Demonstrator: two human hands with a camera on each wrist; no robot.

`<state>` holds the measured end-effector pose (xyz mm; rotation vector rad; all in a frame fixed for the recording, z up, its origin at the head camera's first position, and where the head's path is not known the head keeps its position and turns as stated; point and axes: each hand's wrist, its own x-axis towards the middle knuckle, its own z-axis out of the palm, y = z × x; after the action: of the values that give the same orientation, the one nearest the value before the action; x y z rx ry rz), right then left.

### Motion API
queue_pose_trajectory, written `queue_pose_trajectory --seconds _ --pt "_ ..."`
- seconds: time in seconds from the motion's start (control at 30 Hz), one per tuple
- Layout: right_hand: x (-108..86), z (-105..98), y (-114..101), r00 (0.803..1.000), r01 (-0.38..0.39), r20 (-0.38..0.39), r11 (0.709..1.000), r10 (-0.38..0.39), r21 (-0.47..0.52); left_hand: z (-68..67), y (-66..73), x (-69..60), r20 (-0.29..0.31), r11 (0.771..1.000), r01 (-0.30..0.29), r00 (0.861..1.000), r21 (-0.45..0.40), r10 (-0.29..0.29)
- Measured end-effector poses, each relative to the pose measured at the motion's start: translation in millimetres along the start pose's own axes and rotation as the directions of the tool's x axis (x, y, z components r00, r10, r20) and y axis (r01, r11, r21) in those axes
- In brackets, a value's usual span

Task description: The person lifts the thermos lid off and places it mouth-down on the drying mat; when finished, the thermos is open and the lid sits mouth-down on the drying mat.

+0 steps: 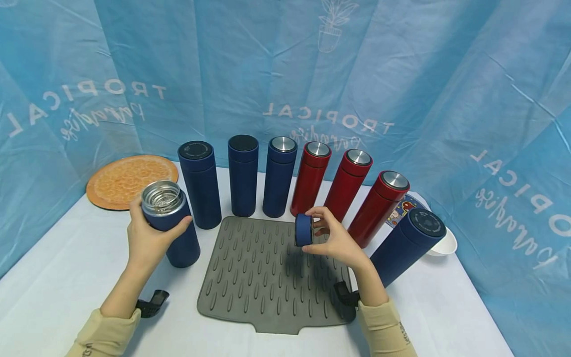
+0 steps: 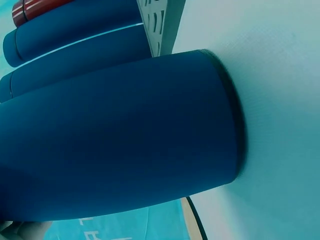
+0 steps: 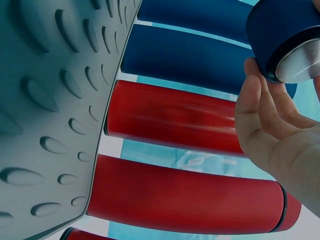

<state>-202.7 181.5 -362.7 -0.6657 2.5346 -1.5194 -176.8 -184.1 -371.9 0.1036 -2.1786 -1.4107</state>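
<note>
My left hand (image 1: 149, 235) grips a blue thermos (image 1: 185, 248) near its top, at the left of the grey mat. Its mouth is uncapped, and a metal strainer (image 1: 162, 198) shows inside the rim. In the left wrist view the thermos body (image 2: 130, 135) fills the middle, its base on or close to the white cloth. Above the mat, my right hand (image 1: 334, 238) pinches a blue thermos lid (image 1: 304, 230), turned on its side. The right wrist view shows this lid (image 3: 290, 30) with a shiny metal inner face, held between fingertips and thumb.
Behind the grey ridged mat (image 1: 267, 267) stand several capped thermoses, blue ones (image 1: 244, 178) at left and red ones (image 1: 310, 178) at right. Another blue thermos (image 1: 406, 243) stands by my right forearm. An orange round board (image 1: 129, 181) lies far left; a white bowl (image 1: 443, 245) sits far right.
</note>
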Motion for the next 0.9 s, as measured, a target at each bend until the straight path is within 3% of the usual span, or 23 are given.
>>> queue_pose_trajectory --seconds 0.67,0.9 --pt "1.6 4.6 -3.9 1.0 0.008 0.025 0.999 -0.009 0.032 2.8 -2.4 3.3 0.027 0.997 0.063 0.998 0.043 -0.064" --pt "11.1 13.0 -0.1 0.999 0.01 0.031 1.0 -0.01 0.024 1.9 -2.5 2.4 0.032 0.996 0.06 0.998 0.059 -0.062"
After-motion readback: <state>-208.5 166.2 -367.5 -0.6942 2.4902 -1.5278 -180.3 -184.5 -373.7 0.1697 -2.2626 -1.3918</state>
